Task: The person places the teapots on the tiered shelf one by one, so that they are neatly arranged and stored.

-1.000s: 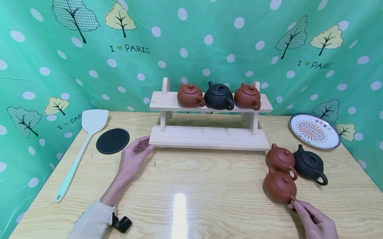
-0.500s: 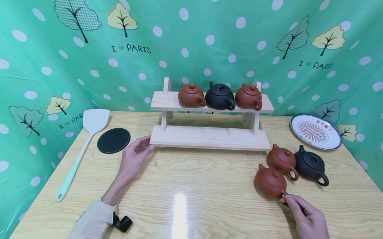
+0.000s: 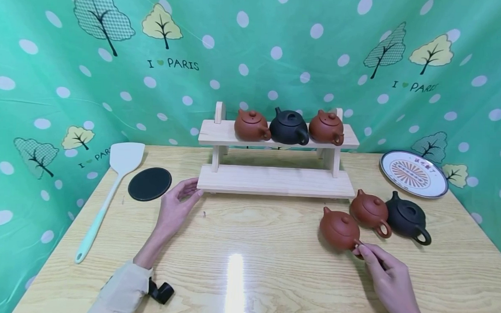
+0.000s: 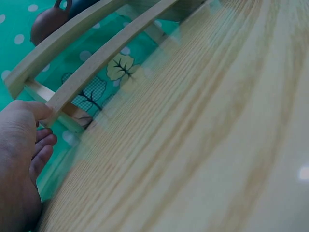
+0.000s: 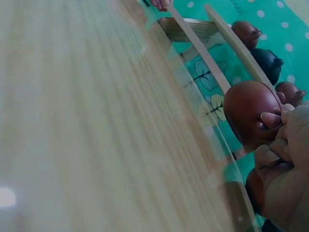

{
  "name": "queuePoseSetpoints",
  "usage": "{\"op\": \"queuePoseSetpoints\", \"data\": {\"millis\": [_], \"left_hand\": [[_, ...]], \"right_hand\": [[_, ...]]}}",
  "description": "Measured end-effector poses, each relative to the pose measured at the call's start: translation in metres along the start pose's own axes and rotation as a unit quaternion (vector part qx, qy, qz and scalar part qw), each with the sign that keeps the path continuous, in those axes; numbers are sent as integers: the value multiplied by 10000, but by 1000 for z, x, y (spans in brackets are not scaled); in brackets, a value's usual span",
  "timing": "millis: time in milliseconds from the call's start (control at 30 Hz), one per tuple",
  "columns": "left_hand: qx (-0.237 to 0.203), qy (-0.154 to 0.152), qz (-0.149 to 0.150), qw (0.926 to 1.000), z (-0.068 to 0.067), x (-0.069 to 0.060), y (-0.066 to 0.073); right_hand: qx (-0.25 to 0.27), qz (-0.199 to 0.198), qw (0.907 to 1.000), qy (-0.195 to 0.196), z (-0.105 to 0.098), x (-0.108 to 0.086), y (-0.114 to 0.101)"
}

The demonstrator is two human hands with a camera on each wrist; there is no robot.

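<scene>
The right grip (image 3: 386,277), nearly closed, is pinching 1 brown teapot (image 3: 339,230) by its handle; the left grip (image 3: 175,208), loosely parted, is touching the wooden rack (image 3: 276,179).

"Where's the left hand (image 3: 175,207)?"
"Left of centre, thumb (image 3: 193,199) apart from bent fingers (image 3: 187,185), forearm (image 3: 149,249) slanting to the bottom edge."
"And the right hand (image 3: 385,274)?"
"Lower right, curled into a pinch."

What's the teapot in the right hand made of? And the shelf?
The teapot in the right hand looks like unglazed clay: reddish brown, with only a soft sheen. It could be another ceramic. The shelf seems to be plain, unpainted wood, pale with faint grain.
</scene>
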State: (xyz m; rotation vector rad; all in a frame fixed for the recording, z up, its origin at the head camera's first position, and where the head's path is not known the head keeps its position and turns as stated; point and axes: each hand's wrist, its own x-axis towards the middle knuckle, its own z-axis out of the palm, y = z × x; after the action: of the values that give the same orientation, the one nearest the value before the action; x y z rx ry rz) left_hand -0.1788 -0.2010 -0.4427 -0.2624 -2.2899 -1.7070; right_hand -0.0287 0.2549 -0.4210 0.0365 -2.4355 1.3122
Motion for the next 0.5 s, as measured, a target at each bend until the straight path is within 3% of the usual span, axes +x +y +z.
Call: {"op": "queuePoseSetpoints", "data": {"millis": [233, 500], "left_hand": [[10, 11, 61, 10000, 0, 1, 0], [0, 13, 14, 10000, 0, 1, 0]], "right_hand": [[393, -185, 9991, -8, 11, 13, -6], [486, -212, 9985, -157, 19, 23, -12]]}}
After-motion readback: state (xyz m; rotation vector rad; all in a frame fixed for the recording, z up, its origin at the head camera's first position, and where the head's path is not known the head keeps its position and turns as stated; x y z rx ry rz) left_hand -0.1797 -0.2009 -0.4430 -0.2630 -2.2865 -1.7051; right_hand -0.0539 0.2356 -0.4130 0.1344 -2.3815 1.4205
